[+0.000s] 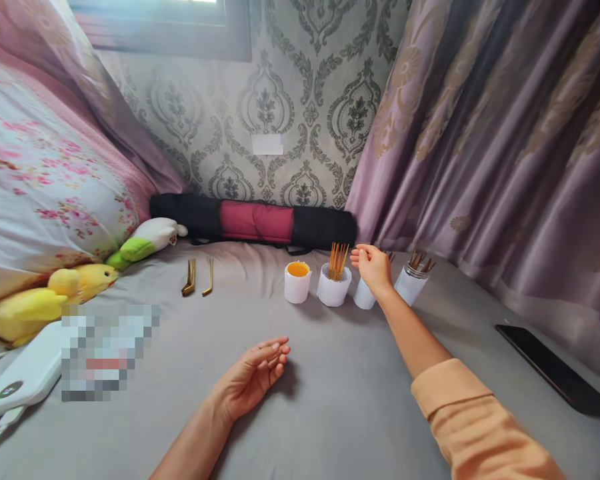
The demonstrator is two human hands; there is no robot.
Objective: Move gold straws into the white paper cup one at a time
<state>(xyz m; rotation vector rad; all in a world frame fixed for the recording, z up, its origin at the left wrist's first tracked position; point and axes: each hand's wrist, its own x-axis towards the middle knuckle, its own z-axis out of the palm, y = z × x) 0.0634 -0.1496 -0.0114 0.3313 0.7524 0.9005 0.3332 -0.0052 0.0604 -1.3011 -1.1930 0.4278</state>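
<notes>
My left hand (255, 377) rests low over the grey bedsheet (330, 387), its fingers loosely bent and apart, with nothing in them. My right hand (374, 268) reaches out above a white cup (365, 293), partly hiding it and the thin sticks in it. Its fingertips point left, close to the upright orange-brown sticks (338, 261) in a neighbouring white cup (334, 292); I see nothing held. Further left is a white cup with an orange inside (297, 287). On the far right, a white-wrapped jar (412, 283) holds several brown sticks.
Gold bent straws (189, 277) lie at the left, with a separate one (209, 277) beside them. A black phone (555, 370) lies right. Plush toys (55, 300), a white power bank (25, 370) and a blurred packet (107, 353) are left. A black-and-red roll (255, 220) lies along the wall.
</notes>
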